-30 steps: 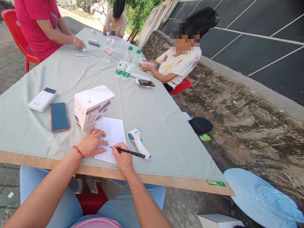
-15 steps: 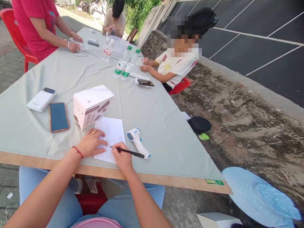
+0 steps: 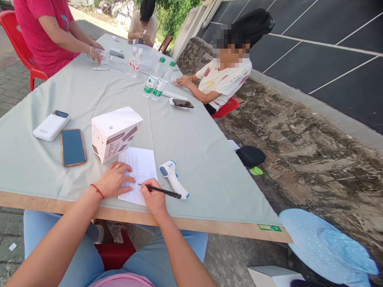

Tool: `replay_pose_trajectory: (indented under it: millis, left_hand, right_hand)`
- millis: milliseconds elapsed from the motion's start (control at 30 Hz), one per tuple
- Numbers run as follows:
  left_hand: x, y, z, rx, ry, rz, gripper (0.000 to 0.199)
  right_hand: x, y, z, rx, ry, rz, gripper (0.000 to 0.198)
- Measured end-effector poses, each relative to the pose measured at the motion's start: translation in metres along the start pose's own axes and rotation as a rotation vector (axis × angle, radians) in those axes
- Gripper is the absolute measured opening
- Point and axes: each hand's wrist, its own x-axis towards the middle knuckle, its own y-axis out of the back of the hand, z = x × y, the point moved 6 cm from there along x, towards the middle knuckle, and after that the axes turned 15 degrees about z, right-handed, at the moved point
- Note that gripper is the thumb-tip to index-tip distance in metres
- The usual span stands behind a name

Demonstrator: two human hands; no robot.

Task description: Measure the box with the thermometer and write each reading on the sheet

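A sheet of paper [image 3: 146, 161] with rows of small marks lies near the table's front edge. My left hand [image 3: 115, 180] rests on its left side, fingers spread, a ring on one finger. My right hand [image 3: 154, 199] grips a black pen [image 3: 166, 192], whose tip meets the paper close to my left fingertips. Just right of the paper lies a white and blue infrared thermometer [image 3: 172, 179]. Behind my left hand stands a white and pink box [image 3: 115, 127], overlapping the paper's top corner. A phone [image 3: 73, 147] in a brown case lies left of the box.
A white power bank [image 3: 51, 125] is at the left. Two green-capped bottles [image 3: 154, 81], two smaller bottles [image 3: 134, 63] and another phone [image 3: 183, 103] stand or lie farther back. Three people sit around the cloth-covered table [image 3: 209, 175]. A blue hat [image 3: 326, 247] is beyond the right corner.
My hands, the pen and the paper look almost unmoved. The person in red has shifted their hands over a clear item, and the person in white has brought their hands closer together.
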Motion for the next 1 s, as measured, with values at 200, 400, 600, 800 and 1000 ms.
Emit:
replay_pose_trajectory:
  millis: [200,400,600,800,1000]
  left_hand:
    - [0.0002,0.0,0.0002,-0.001,-0.002,0.002,0.024]
    - [0.0007,0.0002,0.0012,0.001,-0.001,0.001,0.024]
    - [0.0003,0.0002,0.0009,0.005,0.0,0.001,0.025]
    - [0.0005,-0.0005,-0.0004,0.006,0.013,-0.002,0.024]
    - [0.0001,-0.0008,-0.0001,0.001,0.004,-0.007,0.024]
  right_hand:
    - [0.0,0.0026,0.0006,0.02,0.001,0.04,0.016]
    - [-0.0015,0.0003,0.0014,-0.002,-0.009,0.016,0.016]
    - [-0.0015,0.0007,0.0003,-0.012,-0.006,0.021,0.015]
    - [-0.001,0.002,0.0009,0.016,-0.009,0.031,0.016]
    - [-0.001,0.004,0.0018,0.017,-0.01,0.062,0.014]
